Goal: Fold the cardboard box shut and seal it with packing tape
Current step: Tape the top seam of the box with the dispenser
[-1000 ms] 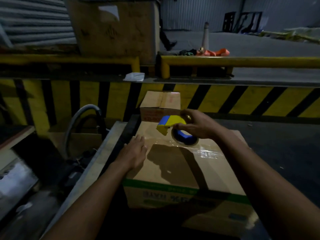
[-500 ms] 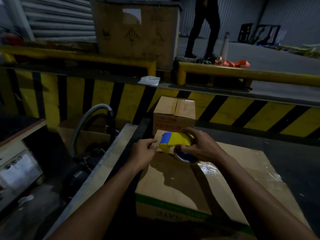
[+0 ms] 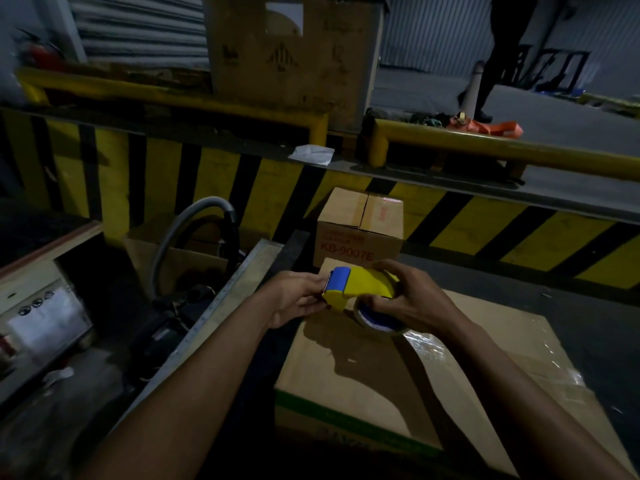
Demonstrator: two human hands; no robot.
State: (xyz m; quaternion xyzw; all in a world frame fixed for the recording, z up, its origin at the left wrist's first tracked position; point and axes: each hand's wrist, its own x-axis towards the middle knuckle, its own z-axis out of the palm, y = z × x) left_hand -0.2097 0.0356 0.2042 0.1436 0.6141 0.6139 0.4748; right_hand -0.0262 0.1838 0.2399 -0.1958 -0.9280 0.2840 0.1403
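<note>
**Both hands on tape dispenser above closed box; tape end being freed**

Pinching at the blue blade end of the tape dispenser [image 3: 360,289], the left hand [image 3: 298,299] has thumb and fingers pressed together there, apparently on the loose tape end, though the tape itself is too fine to confirm. To its right, the right hand [image 3: 412,299] is wrapped around the yellow body, fingers curled over the tape roll [image 3: 377,320], which sits just above the box top.

The cardboard box [image 3: 363,368] lies directly beneath both hands, flaps folded flat. A glossy strip of tape [image 3: 426,344] already crosses part of its top on the right side. A smaller box [image 3: 360,226] stands just behind it, touching or nearly so.

Assessment: the step in hand is drawing out a fresh length of tape. Recommended practice: pull the end straight and taut so it does not fold back on itself, anchor it over the far edge of the box, then run the dispenser along the seam under firm downward pressure. Fingers should stay behind the serrated blade.
</note>
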